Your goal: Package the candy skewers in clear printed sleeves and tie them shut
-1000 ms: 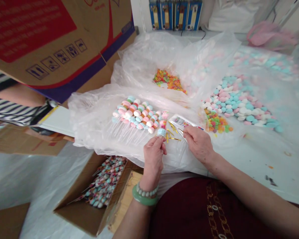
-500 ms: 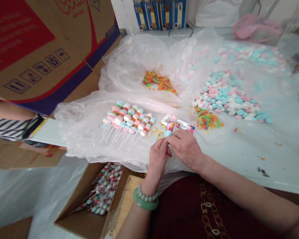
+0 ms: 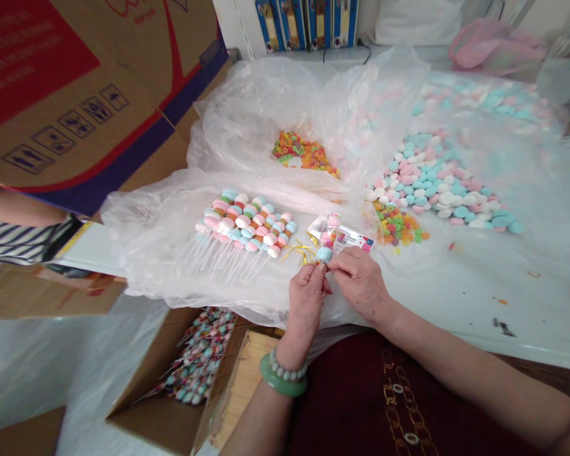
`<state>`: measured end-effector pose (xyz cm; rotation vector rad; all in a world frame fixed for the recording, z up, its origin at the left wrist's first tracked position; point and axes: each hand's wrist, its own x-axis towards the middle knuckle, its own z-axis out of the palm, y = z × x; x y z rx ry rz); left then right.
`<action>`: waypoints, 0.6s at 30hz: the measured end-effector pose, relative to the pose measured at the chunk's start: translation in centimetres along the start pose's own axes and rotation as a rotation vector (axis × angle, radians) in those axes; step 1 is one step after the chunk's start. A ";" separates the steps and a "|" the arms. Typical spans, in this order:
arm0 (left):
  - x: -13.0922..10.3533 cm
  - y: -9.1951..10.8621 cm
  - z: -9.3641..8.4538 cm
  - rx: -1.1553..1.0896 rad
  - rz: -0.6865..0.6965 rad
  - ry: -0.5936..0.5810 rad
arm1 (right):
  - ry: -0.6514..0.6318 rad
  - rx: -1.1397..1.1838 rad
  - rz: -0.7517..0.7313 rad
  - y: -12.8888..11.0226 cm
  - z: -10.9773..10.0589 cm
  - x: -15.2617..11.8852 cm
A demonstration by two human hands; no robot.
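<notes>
A wrapped candy skewer (image 3: 331, 235) with pink and blue marshmallows points away from me at the table's front. My left hand (image 3: 308, 292) is closed, thumb and fingers pinching the skewer just below its lowest blue marshmallow (image 3: 323, 254). Right beside it, my right hand (image 3: 360, 282) pinches at the same spot; what lies between its fingertips is too small to make out. Loose gold twist ties (image 3: 308, 252) lie left of the skewer. Beneath it and to the right is a printed white packet (image 3: 356, 238). Finished-looking marshmallow skewers (image 3: 247, 223) lie in a row at left, white sticks toward me.
Plastic sheeting (image 3: 156, 215) covers much of the table, with ring gummies (image 3: 308, 155) and loose marshmallows (image 3: 437, 183) on it. A large carton (image 3: 137, 145) stands at left. Below the table edge, an open box (image 3: 147, 415) holds many skewers. Another person's striped sleeve (image 3: 23, 240) shows at far left.
Both hands and the skewer have shifted slightly to the right in view, and the fingertips have moved a little apart. The pinch below the blue marshmallow continues.
</notes>
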<state>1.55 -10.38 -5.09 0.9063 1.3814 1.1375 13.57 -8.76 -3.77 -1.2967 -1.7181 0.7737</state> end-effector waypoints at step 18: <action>-2.1 3.3 -1.8 -0.292 -0.315 -0.515 | -0.369 0.281 0.147 0.0 -2.7 -0.7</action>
